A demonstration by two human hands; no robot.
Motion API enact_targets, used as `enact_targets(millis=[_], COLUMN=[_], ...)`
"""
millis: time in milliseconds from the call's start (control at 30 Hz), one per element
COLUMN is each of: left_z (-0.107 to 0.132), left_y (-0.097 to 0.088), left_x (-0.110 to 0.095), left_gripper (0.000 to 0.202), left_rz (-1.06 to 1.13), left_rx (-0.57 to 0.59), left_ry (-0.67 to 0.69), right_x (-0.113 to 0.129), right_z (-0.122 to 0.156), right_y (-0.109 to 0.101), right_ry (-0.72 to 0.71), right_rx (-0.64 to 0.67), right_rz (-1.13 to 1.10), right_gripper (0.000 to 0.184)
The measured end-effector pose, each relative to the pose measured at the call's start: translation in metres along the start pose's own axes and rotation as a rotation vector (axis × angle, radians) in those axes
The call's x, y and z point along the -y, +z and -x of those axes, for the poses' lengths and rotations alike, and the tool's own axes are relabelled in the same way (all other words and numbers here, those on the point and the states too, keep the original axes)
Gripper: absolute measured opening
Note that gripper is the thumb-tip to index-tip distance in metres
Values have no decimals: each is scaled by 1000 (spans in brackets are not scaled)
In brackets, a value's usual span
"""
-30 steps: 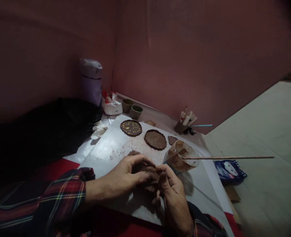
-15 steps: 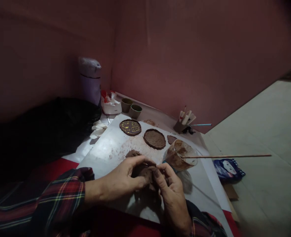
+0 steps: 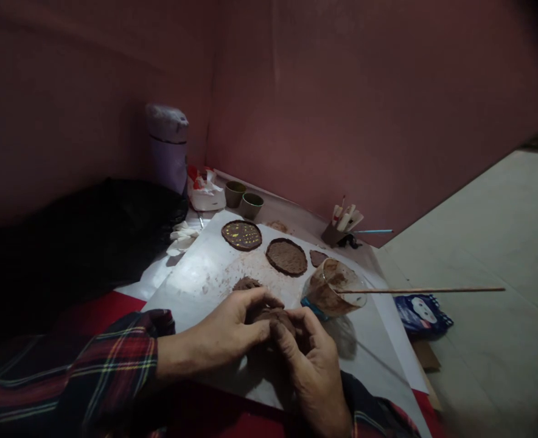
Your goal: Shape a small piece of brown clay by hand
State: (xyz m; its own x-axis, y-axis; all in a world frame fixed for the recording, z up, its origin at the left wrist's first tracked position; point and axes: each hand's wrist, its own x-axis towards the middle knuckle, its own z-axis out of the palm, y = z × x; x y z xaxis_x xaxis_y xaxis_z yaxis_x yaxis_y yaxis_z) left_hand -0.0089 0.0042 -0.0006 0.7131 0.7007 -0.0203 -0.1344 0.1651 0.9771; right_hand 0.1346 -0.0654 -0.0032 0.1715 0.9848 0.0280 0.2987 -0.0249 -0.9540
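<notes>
Right hand (image 3: 317, 360) has moved its thumb inward across the clay lump (image 3: 278, 317), pinching it against the curled left hand (image 3: 232, 322) above the paper (image 3: 189, 267). Likely soft and easily dented; grip its sides lightly.

clay-like lump (image 3: 272, 316): matt | plain round slab (image 3: 286, 257): rough, matt | cup (image 3: 315, 291): transparent, smeared | left sleeve (image 3: 118, 362): cloth

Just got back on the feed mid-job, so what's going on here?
The left hand and right hand hold a lump of brown clay between them, over a white sheet. Beyond them lie a yellow-dotted disc and a plain brown disc. A smeared clear cup with a thin stick sits to the right.
</notes>
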Motion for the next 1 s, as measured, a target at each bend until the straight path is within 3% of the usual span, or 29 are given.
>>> enact_targets(millis=[300,700,833,1000], left_z=[1,-1,-1,-2], left_y=[0,0,0,0], left_x=[-6,-8,-7,-3], left_gripper=[32,25,26,26], left_rz=[88,29,180,357], left_rx=[7,-113,-160,-162], left_ry=[-10,-20,-97,-111], right_x=[-6,2,-5,-3], right_z=[-4,-8,-6,-3], right_y=[-2,-4,-7,-9], right_ry=[18,70,56,-47], right_rx=[-16,63,74,80], right_rz=[-59,-284,-300,-297], right_gripper=[30,28,41,37])
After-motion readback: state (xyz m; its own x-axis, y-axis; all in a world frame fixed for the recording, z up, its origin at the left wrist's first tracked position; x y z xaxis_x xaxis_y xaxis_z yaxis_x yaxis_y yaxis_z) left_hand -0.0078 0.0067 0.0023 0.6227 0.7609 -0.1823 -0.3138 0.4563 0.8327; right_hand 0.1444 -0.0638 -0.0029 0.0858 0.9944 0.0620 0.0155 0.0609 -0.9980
